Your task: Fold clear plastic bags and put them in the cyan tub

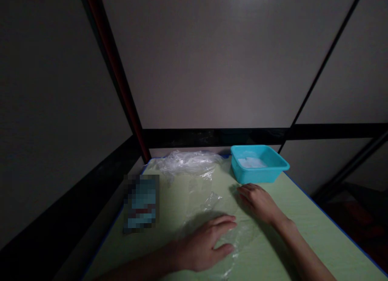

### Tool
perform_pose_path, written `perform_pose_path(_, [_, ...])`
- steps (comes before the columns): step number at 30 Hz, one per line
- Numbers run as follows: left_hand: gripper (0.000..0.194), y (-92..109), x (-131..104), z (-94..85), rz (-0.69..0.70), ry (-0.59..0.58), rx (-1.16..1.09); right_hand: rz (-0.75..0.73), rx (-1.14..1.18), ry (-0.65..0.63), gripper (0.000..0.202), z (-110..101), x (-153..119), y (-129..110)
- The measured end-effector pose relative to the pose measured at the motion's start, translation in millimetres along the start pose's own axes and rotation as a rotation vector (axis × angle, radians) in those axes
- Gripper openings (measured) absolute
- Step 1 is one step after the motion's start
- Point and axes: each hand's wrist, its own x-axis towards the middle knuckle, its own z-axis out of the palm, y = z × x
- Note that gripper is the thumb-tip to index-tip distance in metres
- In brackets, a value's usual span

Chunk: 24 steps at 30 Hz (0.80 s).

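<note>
Left hand (207, 242) over clear plastic (214, 199); long axis front-to-back

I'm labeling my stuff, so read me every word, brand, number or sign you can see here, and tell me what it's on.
No readable text anywhere.
Teal plastic basin: no marking visible.
Clear plastic film: no lettering that I can make out.
Item at the left of the table: pixelated, so any print on it can't be read.
</note>
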Motion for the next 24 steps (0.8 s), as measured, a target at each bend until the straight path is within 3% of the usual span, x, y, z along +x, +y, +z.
perform_pose_path(3, [0.055,-3.7,0.0,8.4,0.019,-0.027,0.153,-0.1,0.111,0.033,0.028,0.4,0.9,-7.6])
perform_pose_path(7, [0.058,-7.6,-0.9,9.6,0.161,-0.117,0.283,-0.323,0.306,-0.051,0.029,2.2,0.4,-28.2])
perform_pose_path(11, [0.058,-7.0,-1.0,3.9,0.234,-0.143,0.325,-0.411,0.27,-0.127,0.027,3.6,0.5,-46.5])
perform_pose_path(15, [0.06,-7.1,-1.8,0.7,0.252,-0.164,0.298,-0.322,0.052,-0.092,0.019,3.4,1.7,-44.2])
perform_pose_path(21, [0.06,-8.5,-1.4,-5.5,0.306,-0.218,0.223,0.062,-0.088,0.114,0.023,2.3,-2.0,-13.7])
perform_pose_path(22, [0.06,-8.5,-1.0,-6.9,0.307,-0.229,0.213,0.075,-0.055,0.171,0.024,2.0,-3.3,-11.0])
perform_pose_path(24, [0.059,-8.6,-0.2,-8.9,0.302,-0.243,0.202,-0.033,0.023,0.246,0.026,1.1,-5.6,-11.4])
